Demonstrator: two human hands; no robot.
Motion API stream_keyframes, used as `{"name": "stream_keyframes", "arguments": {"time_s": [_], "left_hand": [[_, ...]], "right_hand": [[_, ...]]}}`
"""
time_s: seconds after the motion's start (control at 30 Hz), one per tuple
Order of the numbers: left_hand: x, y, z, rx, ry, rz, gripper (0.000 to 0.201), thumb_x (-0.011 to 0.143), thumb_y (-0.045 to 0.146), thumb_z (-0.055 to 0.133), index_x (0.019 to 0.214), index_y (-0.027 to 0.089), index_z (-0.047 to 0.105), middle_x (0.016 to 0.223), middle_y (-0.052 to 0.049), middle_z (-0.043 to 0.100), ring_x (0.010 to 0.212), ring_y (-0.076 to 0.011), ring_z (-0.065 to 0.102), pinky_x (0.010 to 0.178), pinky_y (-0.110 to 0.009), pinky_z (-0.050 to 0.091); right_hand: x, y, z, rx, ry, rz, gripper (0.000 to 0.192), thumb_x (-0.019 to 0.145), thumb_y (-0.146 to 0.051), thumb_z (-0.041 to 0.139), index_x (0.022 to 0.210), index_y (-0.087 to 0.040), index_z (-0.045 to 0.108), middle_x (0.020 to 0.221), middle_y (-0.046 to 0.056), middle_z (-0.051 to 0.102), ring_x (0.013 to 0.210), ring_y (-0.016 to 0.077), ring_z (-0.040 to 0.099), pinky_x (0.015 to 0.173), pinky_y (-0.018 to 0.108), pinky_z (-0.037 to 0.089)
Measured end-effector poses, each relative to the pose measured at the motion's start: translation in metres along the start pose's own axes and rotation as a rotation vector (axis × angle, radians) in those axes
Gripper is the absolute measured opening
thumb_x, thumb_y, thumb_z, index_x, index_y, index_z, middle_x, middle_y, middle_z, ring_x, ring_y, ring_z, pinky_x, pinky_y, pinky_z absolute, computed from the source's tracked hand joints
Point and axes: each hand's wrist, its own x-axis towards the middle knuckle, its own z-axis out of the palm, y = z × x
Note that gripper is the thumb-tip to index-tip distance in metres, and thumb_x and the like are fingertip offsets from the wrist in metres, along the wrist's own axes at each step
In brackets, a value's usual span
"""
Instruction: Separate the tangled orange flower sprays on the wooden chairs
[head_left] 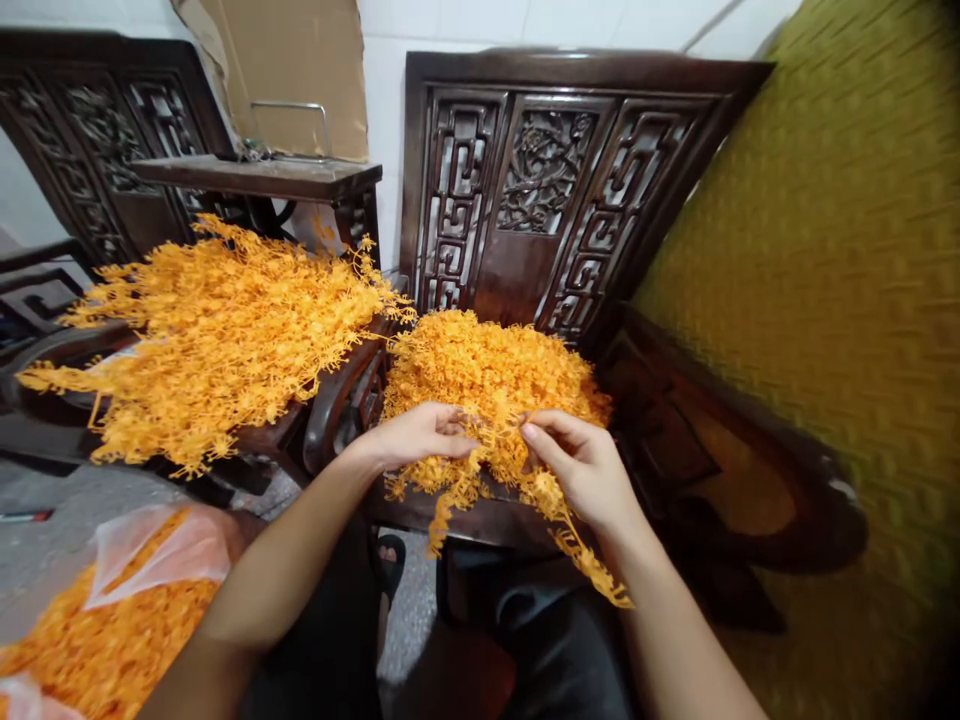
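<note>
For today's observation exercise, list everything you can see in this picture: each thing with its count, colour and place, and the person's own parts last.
plastic sprig pieces: one heap, orange, on the carved chair seat ahead
spread sprigs: one large pile, orange, on the seat to the left
carved chair: one, dark brown wood, centre, against the wall
second carved chair: one, dark brown, far left
cardboard sheet: one, tan, against the white tiled wall
plastic bag: one, clear, holding orange pieces, lower left on the floor
cushion: one, yellow-green, right
sprig strand: one, orange, pinched between both hands
left hand: one, on the strand
right hand: one, on the strand
</note>
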Motion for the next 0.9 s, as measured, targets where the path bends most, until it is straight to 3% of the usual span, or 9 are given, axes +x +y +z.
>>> {"name": "stream_keyframes", "arguments": {"time_s": [0.13, 0.23, 0.33, 0.43, 0.53, 0.6, 0.7, 0.8, 0.9], "left_hand": [[0.008, -0.007, 0.007, 0.178, 0.249, 0.167, 0.045, 0.076, 0.026, 0.079, 0.117, 0.016, 0.067, 0.107, -0.009, 0.071, 0.095, -0.0188, 0.067, 0.086, -0.034, 0.054], [0.013, -0.007, 0.019, 0.247, 0.395, 0.347, 0.047, 0.080, 0.027, 0.077, 0.124, 0.019, 0.062, 0.128, -0.012, 0.066, 0.120, -0.0242, 0.063, 0.108, -0.043, 0.047], [0.014, -0.005, 0.030, 0.148, 0.421, 0.424, 0.049, 0.087, 0.038, 0.073, 0.130, 0.022, 0.056, 0.129, -0.012, 0.066, 0.126, -0.0253, 0.061, 0.111, -0.043, 0.046], [0.010, -0.004, 0.036, 0.080, 0.467, 0.426, 0.049, 0.092, 0.054, 0.066, 0.128, 0.023, 0.057, 0.128, -0.013, 0.066, 0.118, -0.0260, 0.064, 0.104, -0.042, 0.051], [0.003, -0.003, 0.040, 0.034, 0.384, 0.387, 0.048, 0.094, 0.064, 0.057, 0.119, 0.024, 0.062, 0.136, -0.013, 0.062, 0.113, -0.0266, 0.065, 0.094, -0.041, 0.055], [0.000, -0.003, 0.042, 0.070, 0.325, 0.362, 0.043, 0.088, 0.058, 0.068, 0.113, 0.024, 0.063, 0.143, -0.013, 0.057, 0.121, -0.0283, 0.062, 0.094, -0.040, 0.054], [-0.001, -0.005, 0.042, 0.272, 0.311, 0.363, 0.038, 0.075, 0.033, 0.083, 0.106, 0.024, 0.063, 0.138, -0.010, 0.058, 0.129, -0.0284, 0.057, 0.102, -0.040, 0.050], [-0.003, -0.008, 0.040, 0.610, 0.419, 0.389, 0.027, 0.075, 0.015, 0.070, 0.101, 0.024, 0.066, 0.124, -0.009, 0.062, 0.120, -0.0263, 0.062, 0.106, -0.042, 0.047], [-0.006, -0.007, 0.038, 0.963, 0.508, 0.380, 0.025, 0.078, 0.011, 0.059, 0.098, 0.023, 0.071, 0.140, -0.009, 0.057, 0.115, -0.0277, 0.064, 0.104, -0.046, 0.047]], "right_hand": [[0.007, 0.003, -0.004, 0.043, 0.050, 0.009, 0.036, 0.087, -0.054, 0.071, 0.084, -0.018, 0.067, 0.065, -0.002, 0.050, 0.058, 0.0123, 0.045, 0.053, 0.026, 0.036], [0.011, 0.002, -0.007, 0.029, 0.055, 0.003, 0.037, 0.087, -0.054, 0.070, 0.083, -0.018, 0.067, 0.067, -0.002, 0.050, 0.060, 0.0118, 0.042, 0.055, 0.026, 0.033], [0.011, 0.002, -0.008, 0.025, 0.012, 0.011, 0.038, 0.086, -0.056, 0.069, 0.085, -0.018, 0.066, 0.068, -0.002, 0.050, 0.061, 0.0122, 0.041, 0.056, 0.027, 0.033], [0.008, 0.002, -0.006, 0.065, -0.009, -0.003, 0.034, 0.088, -0.052, 0.069, 0.098, -0.020, 0.063, 0.065, -0.005, 0.044, 0.057, 0.0114, 0.038, 0.054, 0.026, 0.032], [0.005, 0.000, -0.006, 0.087, -0.004, -0.063, 0.031, 0.090, -0.045, 0.070, 0.107, -0.023, 0.057, 0.063, -0.008, 0.042, 0.055, 0.0111, 0.038, 0.054, 0.025, 0.035], [0.005, -0.002, -0.007, 0.028, -0.008, -0.118, 0.024, 0.092, -0.043, 0.068, 0.101, -0.022, 0.061, 0.068, -0.004, 0.051, 0.060, 0.0125, 0.046, 0.059, 0.026, 0.040], [0.007, -0.002, -0.010, -0.127, -0.113, -0.161, 0.023, 0.094, -0.043, 0.065, 0.098, -0.020, 0.070, 0.087, 0.004, 0.067, 0.076, 0.0173, 0.060, 0.071, 0.031, 0.048], [0.005, -0.001, -0.011, -0.417, -0.196, -0.217, 0.025, 0.093, -0.041, 0.067, 0.107, -0.022, 0.072, 0.099, 0.006, 0.070, 0.087, 0.0218, 0.065, 0.081, 0.035, 0.050], [0.000, -0.003, -0.010, -0.735, -0.179, -0.248, 0.024, 0.098, -0.041, 0.060, 0.098, -0.021, 0.072, 0.094, 0.007, 0.067, 0.082, 0.0227, 0.064, 0.077, 0.037, 0.048]]}}
